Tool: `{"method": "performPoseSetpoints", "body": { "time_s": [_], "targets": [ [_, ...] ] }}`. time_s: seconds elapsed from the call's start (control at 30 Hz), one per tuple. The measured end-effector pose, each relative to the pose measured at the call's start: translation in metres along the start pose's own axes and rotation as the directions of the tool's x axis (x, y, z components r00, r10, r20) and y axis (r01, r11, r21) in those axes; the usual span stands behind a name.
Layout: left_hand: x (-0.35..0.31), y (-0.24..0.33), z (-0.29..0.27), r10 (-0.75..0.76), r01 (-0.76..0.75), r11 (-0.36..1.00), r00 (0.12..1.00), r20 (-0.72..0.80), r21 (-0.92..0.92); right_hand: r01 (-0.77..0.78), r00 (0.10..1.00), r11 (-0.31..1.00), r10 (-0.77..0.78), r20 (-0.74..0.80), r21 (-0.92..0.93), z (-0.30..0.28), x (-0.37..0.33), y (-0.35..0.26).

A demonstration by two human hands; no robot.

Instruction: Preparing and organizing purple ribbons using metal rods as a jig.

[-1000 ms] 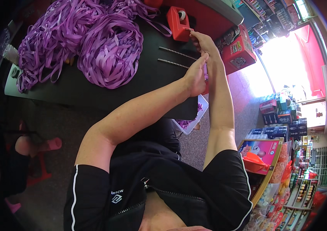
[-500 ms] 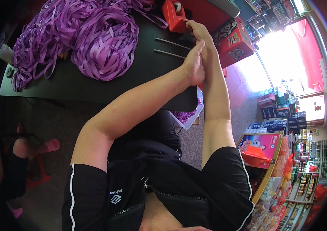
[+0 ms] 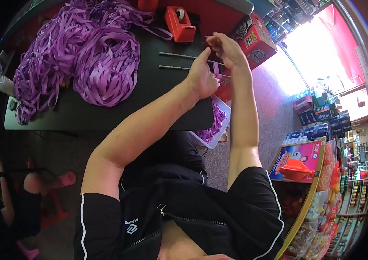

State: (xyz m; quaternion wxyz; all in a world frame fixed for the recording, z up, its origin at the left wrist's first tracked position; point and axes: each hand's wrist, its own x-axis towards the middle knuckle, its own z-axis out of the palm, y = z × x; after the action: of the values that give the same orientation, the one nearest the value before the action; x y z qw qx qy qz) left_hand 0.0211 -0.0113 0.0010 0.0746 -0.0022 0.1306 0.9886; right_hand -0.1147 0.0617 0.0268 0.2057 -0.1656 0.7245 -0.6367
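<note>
My left hand [image 3: 203, 79] is at the table's right end, thumb raised and fingers curled in. Against its fingers is a short looped piece of purple ribbon [image 3: 217, 69], around or beside two thin twisted metal rods [image 3: 179, 56] that lie parallel and point left. My right hand [image 3: 228, 51] hovers just beyond, its thumb and fingertips pinched together; whatever they hold is too small to make out. A red tape dispenser [image 3: 182, 32] with a white roll stands to the left of that hand. A large tangled heap of purple ribbon [image 3: 108, 65] covers the table's left part.
The black table [image 3: 149, 99] ends near my hands. Below its right corner is a white bin [image 3: 225, 130] with purple ribbon pieces. A red carton [image 3: 257, 41] stands at the right. Another person's arm [image 3: 6, 195] and a pink stool [image 3: 65, 180] show at lower left.
My right hand has drawn away from the tape dispenser. My left hand has come off the right forearm, and the purple ribbon piece now shows beside it. The view has shifted slightly.
</note>
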Motion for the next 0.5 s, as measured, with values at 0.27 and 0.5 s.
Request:
{"method": "performPoseSetpoints", "body": {
  "time_s": [0.27,0.5],
  "targets": [
    [0.013,-0.002,-0.023,-0.093,0.090,0.988,0.996,0.017,0.122,0.141,0.990,0.981,-0.138,0.037,-0.136,-0.023,-0.074,-0.002],
    [0.017,-0.004,-0.020,-0.044,0.057,0.980,0.997,-0.068,0.192,0.286,0.956,0.913,-0.252,0.149,-0.292,-0.030,-0.078,-0.005]
  ]
}}
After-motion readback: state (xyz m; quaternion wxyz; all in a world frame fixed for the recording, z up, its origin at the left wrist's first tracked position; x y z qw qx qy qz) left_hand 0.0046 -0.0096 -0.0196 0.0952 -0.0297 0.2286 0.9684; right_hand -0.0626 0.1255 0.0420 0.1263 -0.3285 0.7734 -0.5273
